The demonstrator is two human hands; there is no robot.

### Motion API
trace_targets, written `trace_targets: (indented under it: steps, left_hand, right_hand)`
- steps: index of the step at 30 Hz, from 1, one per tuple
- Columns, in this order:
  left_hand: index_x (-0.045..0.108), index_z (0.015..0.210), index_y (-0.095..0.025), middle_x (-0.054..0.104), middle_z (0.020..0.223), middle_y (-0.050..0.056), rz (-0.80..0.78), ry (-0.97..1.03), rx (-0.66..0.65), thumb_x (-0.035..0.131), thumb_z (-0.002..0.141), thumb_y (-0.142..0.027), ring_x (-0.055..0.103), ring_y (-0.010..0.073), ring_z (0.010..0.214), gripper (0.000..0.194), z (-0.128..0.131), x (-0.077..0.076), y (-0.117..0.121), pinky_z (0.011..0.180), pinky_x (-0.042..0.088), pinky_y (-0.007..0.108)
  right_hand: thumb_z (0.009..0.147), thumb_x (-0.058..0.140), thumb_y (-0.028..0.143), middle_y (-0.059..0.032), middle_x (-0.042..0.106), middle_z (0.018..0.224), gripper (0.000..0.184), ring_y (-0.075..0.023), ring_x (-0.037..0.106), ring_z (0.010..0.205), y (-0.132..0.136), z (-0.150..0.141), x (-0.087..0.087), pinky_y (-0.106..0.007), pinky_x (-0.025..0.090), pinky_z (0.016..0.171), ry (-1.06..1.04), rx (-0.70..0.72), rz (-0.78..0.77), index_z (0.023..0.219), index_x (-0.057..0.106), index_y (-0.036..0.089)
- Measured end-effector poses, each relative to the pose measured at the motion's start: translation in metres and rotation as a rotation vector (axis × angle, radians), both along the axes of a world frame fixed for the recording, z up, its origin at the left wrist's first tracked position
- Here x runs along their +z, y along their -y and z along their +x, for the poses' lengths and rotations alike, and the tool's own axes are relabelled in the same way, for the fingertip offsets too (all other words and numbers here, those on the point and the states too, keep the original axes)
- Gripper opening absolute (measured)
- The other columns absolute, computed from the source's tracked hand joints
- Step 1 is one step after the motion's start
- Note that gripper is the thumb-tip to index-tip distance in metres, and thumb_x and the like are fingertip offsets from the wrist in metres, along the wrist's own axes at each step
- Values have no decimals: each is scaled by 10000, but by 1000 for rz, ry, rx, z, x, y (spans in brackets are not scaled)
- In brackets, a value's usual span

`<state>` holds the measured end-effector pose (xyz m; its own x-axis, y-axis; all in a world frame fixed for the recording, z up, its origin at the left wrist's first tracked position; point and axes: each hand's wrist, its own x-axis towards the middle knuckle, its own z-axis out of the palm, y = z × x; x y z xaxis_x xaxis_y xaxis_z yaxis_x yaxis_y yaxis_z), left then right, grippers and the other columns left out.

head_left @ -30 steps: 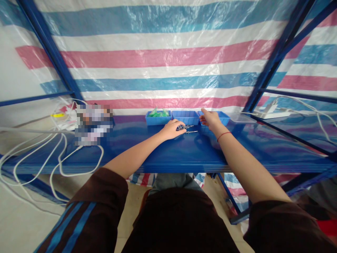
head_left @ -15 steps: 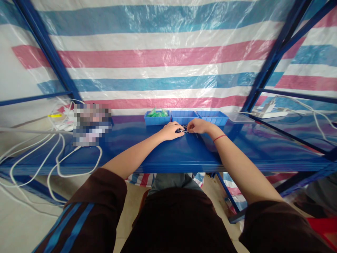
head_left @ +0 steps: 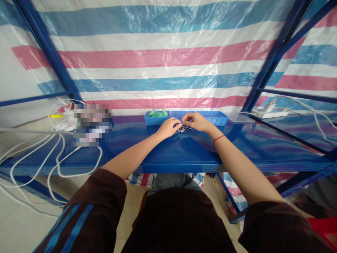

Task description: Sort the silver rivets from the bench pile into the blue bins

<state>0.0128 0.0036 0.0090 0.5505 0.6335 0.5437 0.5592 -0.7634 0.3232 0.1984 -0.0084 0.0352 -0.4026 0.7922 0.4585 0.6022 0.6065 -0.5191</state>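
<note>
A small pile of thin silver and dark pieces (head_left: 183, 130), too small to name, lies on the blue tabletop (head_left: 181, 151). My left hand (head_left: 168, 128) is just over the pile's left side, thumb and fingers drawn into a pinch. Facing it, my right hand (head_left: 196, 122) is raised a little above the pile with its fingertips also pinched, close to the left fingertips. Whatever sits between the fingers of either hand is too small to make out.
Behind my hands stand three blue bins in a row: the left bin (head_left: 158, 121) holds green plastic, the middle bin (head_left: 174, 114) is partly covered by my right hand, the right bin (head_left: 218, 121) is beside it. White cables (head_left: 61, 158) trail at the left. A power strip (head_left: 271, 111) lies right.
My right hand has lifted off the pile and shifted slightly left and back. My left hand has come up from covering the pieces, so more of the pile shows.
</note>
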Motion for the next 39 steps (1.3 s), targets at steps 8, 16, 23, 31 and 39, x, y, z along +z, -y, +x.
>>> trace_targets:
  steps: [8,16,23,31,39]
  left_hand:
    - [611,807,-167,608,796,31,-78,48,-7,452,911,-326,558,173,830,248,5,1,1,812,440,296]
    - [615,853,-157,613,828,32,-144,49,-34,418,930,-298,560,169,859,254,6,0,2,840,435,295]
    - [631,867,-148,652,864,40,-135,143,23,509,888,-272,590,163,829,175,5,1,0,820,458,298]
    - [659,805,-176,677,842,25,-2,250,64,575,850,-262,599,163,860,128,2,3,-2,837,475,300]
    - [589,1154,-151,645,1007,82,-81,312,77,608,833,-305,613,145,807,357,4,-1,0,815,497,303]
  right_hand:
    - [660,687,345,-45,660,745,240,-156,593,699,7,-6,5,-317,479,714,-316,33,-117,788,623,152]
    - [686,680,376,-52,694,760,249,-161,606,717,10,-6,6,-324,486,726,-290,56,-143,795,678,152]
    - [733,625,313,-56,712,802,202,-155,609,717,8,-5,6,-304,471,728,-189,72,18,807,711,145]
    - [765,576,241,-52,714,791,177,-161,615,706,4,-2,2,-282,461,700,-46,-40,137,803,721,146]
    - [796,579,246,-34,643,687,149,-118,559,601,-3,5,1,-243,438,607,-310,-246,-84,709,640,141]
